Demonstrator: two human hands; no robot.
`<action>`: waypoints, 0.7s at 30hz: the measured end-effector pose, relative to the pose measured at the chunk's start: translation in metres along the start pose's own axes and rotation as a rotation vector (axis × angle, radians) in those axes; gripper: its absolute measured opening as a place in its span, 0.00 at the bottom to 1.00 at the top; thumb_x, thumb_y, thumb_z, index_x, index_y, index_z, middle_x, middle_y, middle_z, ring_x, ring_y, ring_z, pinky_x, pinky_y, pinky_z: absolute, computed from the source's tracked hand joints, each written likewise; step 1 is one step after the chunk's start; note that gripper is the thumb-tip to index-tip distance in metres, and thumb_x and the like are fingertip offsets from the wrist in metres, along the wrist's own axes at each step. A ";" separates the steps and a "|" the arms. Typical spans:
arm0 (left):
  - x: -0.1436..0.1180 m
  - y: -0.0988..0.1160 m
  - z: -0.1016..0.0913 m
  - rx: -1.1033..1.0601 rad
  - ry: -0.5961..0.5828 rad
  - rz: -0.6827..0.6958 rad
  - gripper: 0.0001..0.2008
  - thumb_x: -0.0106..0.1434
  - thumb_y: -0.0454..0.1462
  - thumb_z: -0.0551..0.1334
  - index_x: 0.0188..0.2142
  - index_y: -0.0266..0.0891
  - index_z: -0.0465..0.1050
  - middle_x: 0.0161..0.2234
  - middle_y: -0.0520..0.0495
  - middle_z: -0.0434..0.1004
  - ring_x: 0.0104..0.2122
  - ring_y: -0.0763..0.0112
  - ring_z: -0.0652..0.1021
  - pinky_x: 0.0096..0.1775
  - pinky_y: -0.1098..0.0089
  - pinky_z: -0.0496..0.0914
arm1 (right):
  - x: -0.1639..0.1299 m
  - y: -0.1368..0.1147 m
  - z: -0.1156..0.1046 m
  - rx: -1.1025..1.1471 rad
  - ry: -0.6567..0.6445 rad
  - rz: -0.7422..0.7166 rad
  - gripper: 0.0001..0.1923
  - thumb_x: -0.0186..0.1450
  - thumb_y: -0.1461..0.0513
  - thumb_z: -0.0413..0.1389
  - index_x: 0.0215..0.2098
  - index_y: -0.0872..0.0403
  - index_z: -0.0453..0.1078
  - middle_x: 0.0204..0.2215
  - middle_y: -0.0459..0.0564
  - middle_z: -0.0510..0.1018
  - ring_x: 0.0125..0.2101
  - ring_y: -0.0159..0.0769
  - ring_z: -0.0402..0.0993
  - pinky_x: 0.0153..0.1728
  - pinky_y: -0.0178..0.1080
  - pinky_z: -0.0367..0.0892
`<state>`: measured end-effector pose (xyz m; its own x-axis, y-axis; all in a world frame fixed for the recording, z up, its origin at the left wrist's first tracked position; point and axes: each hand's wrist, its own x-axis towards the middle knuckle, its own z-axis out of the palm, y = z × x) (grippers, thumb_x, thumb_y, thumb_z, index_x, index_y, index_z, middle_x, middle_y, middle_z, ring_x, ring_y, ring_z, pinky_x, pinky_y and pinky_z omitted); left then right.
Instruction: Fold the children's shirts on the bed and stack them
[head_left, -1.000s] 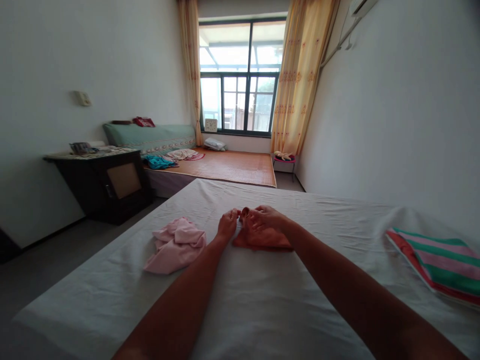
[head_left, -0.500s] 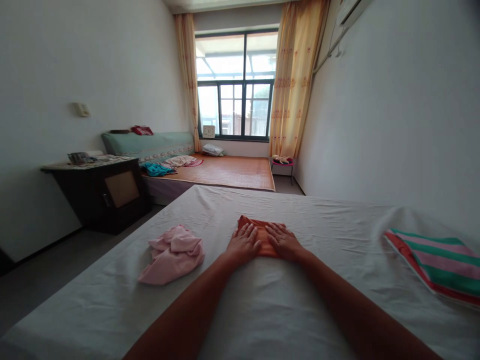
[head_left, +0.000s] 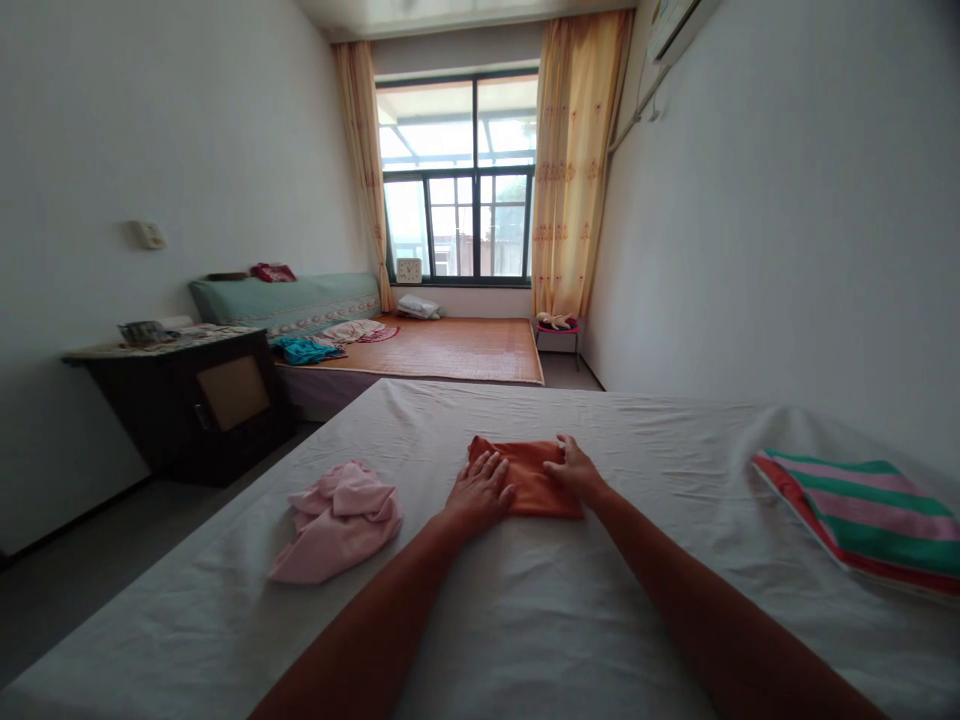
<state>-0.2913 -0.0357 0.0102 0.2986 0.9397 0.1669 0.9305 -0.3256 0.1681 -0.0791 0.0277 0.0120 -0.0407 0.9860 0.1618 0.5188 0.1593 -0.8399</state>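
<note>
A folded orange-brown cloth point(head_left: 536, 482) lies flat on the white bed sheet point(head_left: 510, 610) in front of me. My left hand point(head_left: 478, 490) rests flat on the cloth's left part, fingers stretched out. At its right edge is my right hand point(head_left: 576, 470), turned on its side, with the thumb over the cloth and spread away from the forefinger. The other fingers of that hand are partly hidden. To the left lies a crumpled pink cloth point(head_left: 341, 525), apart from both hands.
Folded fabric with green and pink stripes point(head_left: 874, 505) lies at the right, over something red. Beyond the sheet stands another bed with a woven mat point(head_left: 465, 345). A dark cabinet point(head_left: 225, 400) is on the left, and a small pink stool point(head_left: 559, 328) stands by the curtain.
My right hand has moved from lying flat on the cloth to its right edge, uncovering more of it. The left hand stays on the cloth. The view has shifted slightly.
</note>
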 end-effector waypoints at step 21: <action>0.003 0.011 -0.003 -0.028 0.033 0.105 0.25 0.68 0.47 0.45 0.62 0.43 0.56 0.64 0.47 0.55 0.63 0.62 0.55 0.60 0.58 0.55 | -0.047 0.017 -0.123 0.637 -0.260 0.175 0.20 0.53 0.61 0.63 0.43 0.54 0.69 0.38 0.51 0.81 0.37 0.43 0.78 0.44 0.47 0.71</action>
<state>-0.2807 -0.0365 0.0151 0.3863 0.8964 0.2172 0.8880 -0.4252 0.1753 0.0370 -0.0220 0.0538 -0.2461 0.9670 -0.0657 -0.0603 -0.0830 -0.9947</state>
